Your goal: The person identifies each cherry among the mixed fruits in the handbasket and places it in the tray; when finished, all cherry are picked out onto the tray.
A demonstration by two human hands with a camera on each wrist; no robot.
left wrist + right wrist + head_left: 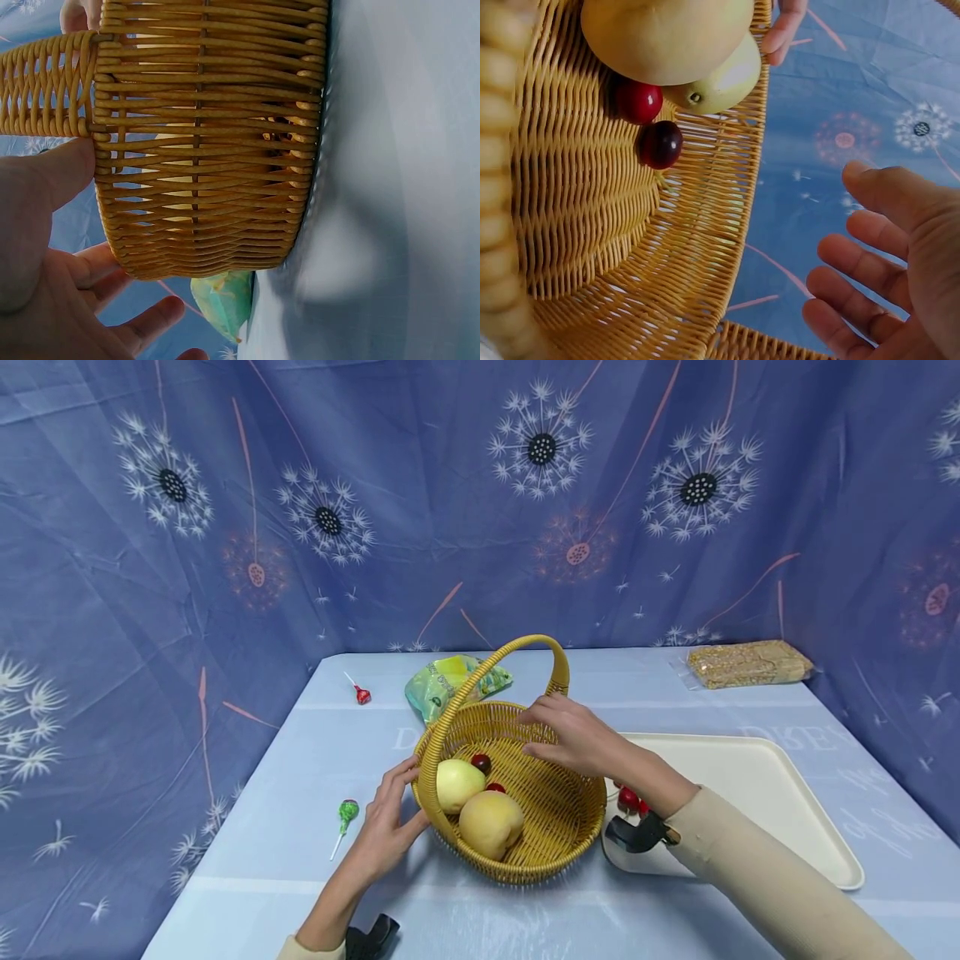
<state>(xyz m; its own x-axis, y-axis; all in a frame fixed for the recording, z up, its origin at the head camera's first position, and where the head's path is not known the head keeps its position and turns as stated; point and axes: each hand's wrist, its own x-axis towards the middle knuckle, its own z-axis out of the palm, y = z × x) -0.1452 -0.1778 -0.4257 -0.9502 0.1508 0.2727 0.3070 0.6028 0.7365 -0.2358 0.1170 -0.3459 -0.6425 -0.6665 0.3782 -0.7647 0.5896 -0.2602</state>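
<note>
A yellow wicker basket [555,847] with a tall arched handle stands mid-table. Inside, towards its left, lie a pale green round fruit [457,783], a yellow peach-like fruit [491,825] and two dark red cherry-like fruits [661,144]. My left hand [386,831] touches the basket's left rim by the handle base; the left wrist view shows its thumb [71,171] against the rim and the other fingers spread. Over the basket's right side hovers my right hand [566,735], fingers loosely bent and apart, with nothing in it. My right arm partly hides the tray.
A cream tray [735,768] with red cherry-like fruits [628,799] lies at right. Behind the basket is a green-yellow packet [435,685]. A red lollipop [363,696] and a green lollipop [348,812] lie left; a packaged brown grainy block [750,663] is back right.
</note>
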